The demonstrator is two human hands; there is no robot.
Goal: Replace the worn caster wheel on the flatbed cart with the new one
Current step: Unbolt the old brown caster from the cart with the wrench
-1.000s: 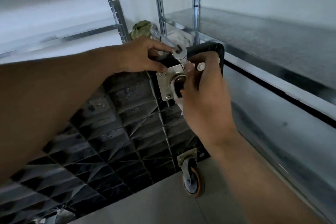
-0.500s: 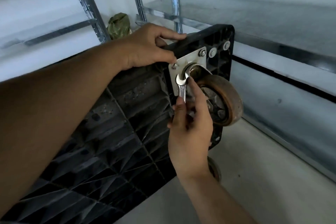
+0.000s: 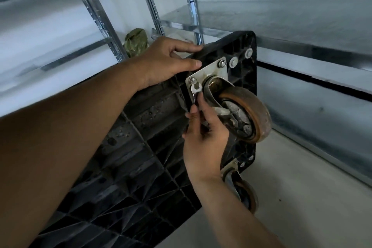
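Head view: flatbed cart [image 3: 141,147] tipped up on its edge, with its ribbed black underside facing the camera and leaning near a metal rack [image 3: 96,14].
Worn caster wheel [image 3: 245,115]: at the cart's upper corner, bolted on through a steel mounting plate [image 3: 209,72]; its orange tread looks scuffed and dirty.
Left hand [image 3: 171,60]: fingers over the cart's top edge and thumb on the underside, steadying it.
Right hand [image 3: 203,139]: thumb and fingers pinch the shank of a small wrench [image 3: 195,89]; its open end sits on the plate's upper-left bolt [image 3: 193,81].
Handling: the caster is probably stiff and fairly heavy, with a steel fork that swivels. It could drop once the last bolt is out. The cart looks rigid but may slide on the floor [image 3: 302,187].
Where to hold: by the fork or the plate edge, not the tread, which rolls.
Counts: two casters in view, the second caster [image 3: 243,193] lower down; two plate bolts visible, the others hidden; one wrench; one green bundle [image 3: 135,41].
New wheel: not in view.
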